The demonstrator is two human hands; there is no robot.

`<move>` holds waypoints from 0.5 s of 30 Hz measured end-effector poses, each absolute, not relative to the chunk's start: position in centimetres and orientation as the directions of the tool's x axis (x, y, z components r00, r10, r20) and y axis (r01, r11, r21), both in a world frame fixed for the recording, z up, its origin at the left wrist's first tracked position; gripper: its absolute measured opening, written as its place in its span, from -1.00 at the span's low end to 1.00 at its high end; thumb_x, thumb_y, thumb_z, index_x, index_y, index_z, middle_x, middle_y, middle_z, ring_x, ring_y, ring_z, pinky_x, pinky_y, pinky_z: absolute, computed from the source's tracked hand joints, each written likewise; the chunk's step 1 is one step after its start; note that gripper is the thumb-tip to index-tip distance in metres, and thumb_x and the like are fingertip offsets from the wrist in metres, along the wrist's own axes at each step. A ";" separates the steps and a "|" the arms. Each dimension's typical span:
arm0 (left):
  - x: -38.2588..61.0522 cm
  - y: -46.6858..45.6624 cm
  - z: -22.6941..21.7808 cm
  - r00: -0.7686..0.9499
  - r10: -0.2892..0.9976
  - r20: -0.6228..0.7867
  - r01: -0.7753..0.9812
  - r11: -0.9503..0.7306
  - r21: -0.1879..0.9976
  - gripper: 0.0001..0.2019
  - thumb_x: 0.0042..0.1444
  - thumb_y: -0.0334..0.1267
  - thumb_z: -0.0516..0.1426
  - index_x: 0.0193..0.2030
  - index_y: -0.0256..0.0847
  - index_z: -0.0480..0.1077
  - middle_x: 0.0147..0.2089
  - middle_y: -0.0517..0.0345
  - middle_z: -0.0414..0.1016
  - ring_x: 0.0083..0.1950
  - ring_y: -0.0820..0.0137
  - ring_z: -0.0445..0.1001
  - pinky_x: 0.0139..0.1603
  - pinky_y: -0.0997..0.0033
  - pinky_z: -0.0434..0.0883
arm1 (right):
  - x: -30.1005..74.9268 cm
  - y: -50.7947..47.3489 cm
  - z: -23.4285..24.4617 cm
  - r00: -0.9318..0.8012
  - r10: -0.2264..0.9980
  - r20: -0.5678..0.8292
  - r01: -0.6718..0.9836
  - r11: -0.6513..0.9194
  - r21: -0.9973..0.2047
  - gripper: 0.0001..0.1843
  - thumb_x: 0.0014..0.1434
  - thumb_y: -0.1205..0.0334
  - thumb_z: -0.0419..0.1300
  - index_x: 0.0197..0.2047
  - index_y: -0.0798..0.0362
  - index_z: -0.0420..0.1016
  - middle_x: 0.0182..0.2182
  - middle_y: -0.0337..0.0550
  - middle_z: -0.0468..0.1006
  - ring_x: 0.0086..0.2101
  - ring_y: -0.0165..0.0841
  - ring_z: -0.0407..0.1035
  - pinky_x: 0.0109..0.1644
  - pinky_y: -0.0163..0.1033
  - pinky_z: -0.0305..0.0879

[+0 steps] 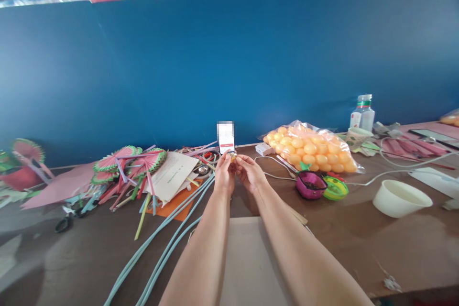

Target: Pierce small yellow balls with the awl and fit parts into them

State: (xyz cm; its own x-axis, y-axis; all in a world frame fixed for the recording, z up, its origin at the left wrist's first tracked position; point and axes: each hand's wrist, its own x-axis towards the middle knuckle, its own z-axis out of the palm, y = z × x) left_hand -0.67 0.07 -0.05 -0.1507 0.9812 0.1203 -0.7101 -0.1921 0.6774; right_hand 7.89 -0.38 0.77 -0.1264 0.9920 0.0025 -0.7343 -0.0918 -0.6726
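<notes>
Both my hands meet in the middle of the view, just in front of a phone (226, 139) propped upright against the blue wall. Between the fingertips is a small shiny gold and dark piece (233, 155), too small to make out its kind. My left hand (224, 174) is closed on its left side. On the other side, my right hand (249, 172) pinches at it with thumb and forefinger. Left of the hands, a round metal object (203, 169) lies among papers and cords.
Pink and green paper fans (131, 165), printed sheets (175, 174), scissors (64, 220) and pale blue tubes (168, 222) lie leftward. Rightward are a bag of orange balls (311, 148), a purple basket (310, 185), a green basket (336, 188), a white bowl (401, 198) and a bottle (364, 114).
</notes>
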 end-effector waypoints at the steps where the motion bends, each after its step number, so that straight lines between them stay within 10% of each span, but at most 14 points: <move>1: -0.7 0.1 -0.1 -0.152 0.981 0.121 -0.712 -0.194 0.674 -0.61 -0.10 -0.17 0.32 -0.09 -0.18 0.45 -0.23 0.11 0.51 -0.34 0.47 0.44 -0.36 0.50 0.29 | 7.9 -0.4 0.8 -0.124 0.992 0.000 -0.736 -0.092 -0.671 -0.73 -0.18 0.31 0.44 -0.37 0.09 0.51 -0.54 -0.32 0.52 -0.62 -0.62 0.23 -0.54 -0.51 0.26; 15: -0.6 0.0 0.0 -0.168 0.980 0.108 -0.683 -0.195 0.704 -0.57 -0.10 -0.13 0.32 -0.06 -0.18 0.44 -0.27 0.13 0.50 -0.38 0.47 0.43 -0.33 0.45 0.32 | 8.1 -0.5 0.8 -0.094 0.996 -0.014 -0.688 -0.075 -0.722 -0.73 -0.16 0.22 0.44 -0.39 0.08 0.48 -0.50 -0.32 0.51 -0.61 -0.61 0.20 -0.60 -0.48 0.17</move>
State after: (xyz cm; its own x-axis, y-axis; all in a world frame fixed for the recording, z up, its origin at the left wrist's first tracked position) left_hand -0.65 0.02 0.00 -0.1685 0.9798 0.1075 -0.6826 -0.1947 0.7044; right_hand 8.09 -0.53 0.85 -0.0937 0.9955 -0.0138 -0.6875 -0.0747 -0.7223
